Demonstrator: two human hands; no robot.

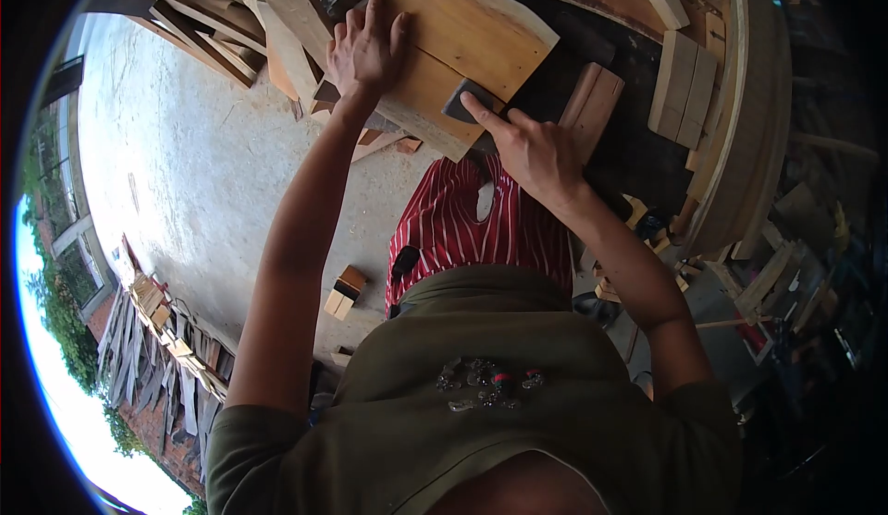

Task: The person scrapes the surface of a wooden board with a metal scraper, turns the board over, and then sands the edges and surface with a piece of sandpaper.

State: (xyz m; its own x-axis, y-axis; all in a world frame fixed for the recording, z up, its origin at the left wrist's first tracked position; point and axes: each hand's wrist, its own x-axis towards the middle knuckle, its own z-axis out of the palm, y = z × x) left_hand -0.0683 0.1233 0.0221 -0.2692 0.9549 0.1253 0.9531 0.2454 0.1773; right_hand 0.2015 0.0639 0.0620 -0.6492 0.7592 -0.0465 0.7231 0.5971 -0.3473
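A yellowish wooden board (pixel 467 25) with a seam across it and one wavy edge lies in front of me. My left hand (pixel 363 53) rests on its left part, fingers stretched out and holding nothing. Near the board's close edge, my right hand (pixel 536 150) presses a small dark grey piece of sandpaper (pixel 462 101) against the surface, the index finger lying on top of it. The other right fingers are curled, and the underside of the sandpaper is hidden. Just right of the right hand is a reddish-brown wood block (pixel 594 99).
Pale wood blocks (pixel 683 90) sit on the dark bench at the right, beside a long curved timber (pixel 740 117). Boards and offcuts (pixel 208 30) are stacked at upper left. A small block (pixel 346 291) lies on the concrete floor (pixel 185 164).
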